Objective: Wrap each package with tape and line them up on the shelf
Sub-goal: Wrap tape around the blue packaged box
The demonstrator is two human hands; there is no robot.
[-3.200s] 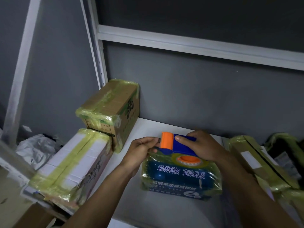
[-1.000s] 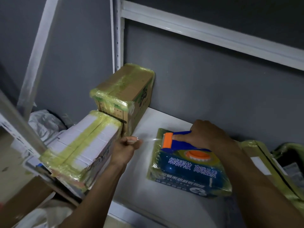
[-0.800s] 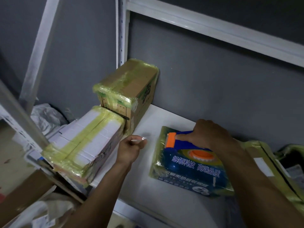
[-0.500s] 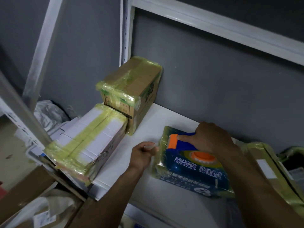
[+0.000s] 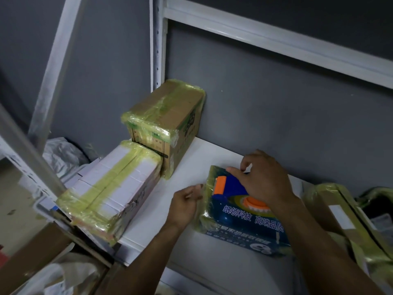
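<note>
A flat blue package with white Chinese lettering, sheathed in yellowish clear tape, is lying on the white shelf board, toward 4 o'clock in the head view. A blue tape dispenser with an orange roller and orange hub is sitting on the package's top face, its roller pointing to 9 o'clock. The right hand is covering the dispenser from 3 o'clock, fingers curling over its blue body and the forefinger stretching along the far edge toward 9 o'clock. The left hand is sitting at the package's 9 o'clock side, fingers bent and drawn together, their tips meeting the taped left edge; motion blur is hiding whether they are pinching a tape end or merely pressing there.

At 10 o'clock from the package, well apart from it, a brown cardboard box banded with yellow-green tape is standing against the grey wall beside the white perforated steel upright. A white rectangular box striped with yellow-green tape is lying just in front of it, touching it, reaching toward the shelf's front-left corner at 8 o'clock. At 3 o'clock from the blue package, just beside the right forearm, a brown taped parcel with a white label is resting. A crumpled white plastic bag is lying beyond the shelf at 9 o'clock.
</note>
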